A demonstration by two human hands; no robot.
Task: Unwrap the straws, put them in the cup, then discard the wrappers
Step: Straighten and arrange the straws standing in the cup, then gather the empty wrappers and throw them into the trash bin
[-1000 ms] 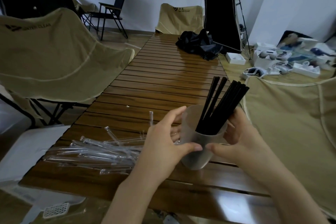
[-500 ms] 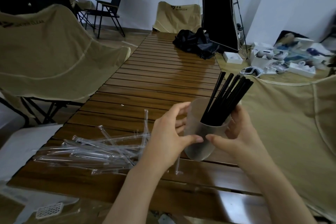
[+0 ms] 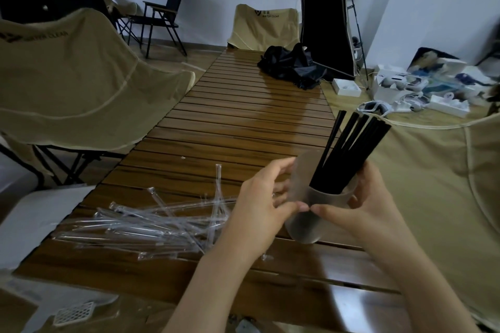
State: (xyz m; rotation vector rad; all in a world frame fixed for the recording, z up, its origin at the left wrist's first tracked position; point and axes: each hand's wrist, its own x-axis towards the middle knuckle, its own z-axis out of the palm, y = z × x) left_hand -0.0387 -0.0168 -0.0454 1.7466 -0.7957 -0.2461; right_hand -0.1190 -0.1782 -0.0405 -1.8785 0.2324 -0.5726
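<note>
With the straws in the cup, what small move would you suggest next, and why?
Probably let go of the cup and have the left hand gather the wrappers: the black straws stand inside it, while the empty wrappers lie heaped on the table.

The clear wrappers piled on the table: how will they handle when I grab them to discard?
The wrappers look thin and empty, so probably light and floppy. The glossy film may slip, and the loose crisscrossed pile on the slatted table will likely scatter rather than lift together.

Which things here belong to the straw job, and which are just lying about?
Job: frosted translucent plastic cup, black straws inside it, clear plastic wrappers, left hand, right hand.
Lying about: crumpled black fabric, beige camping chair, white boxes.
</note>
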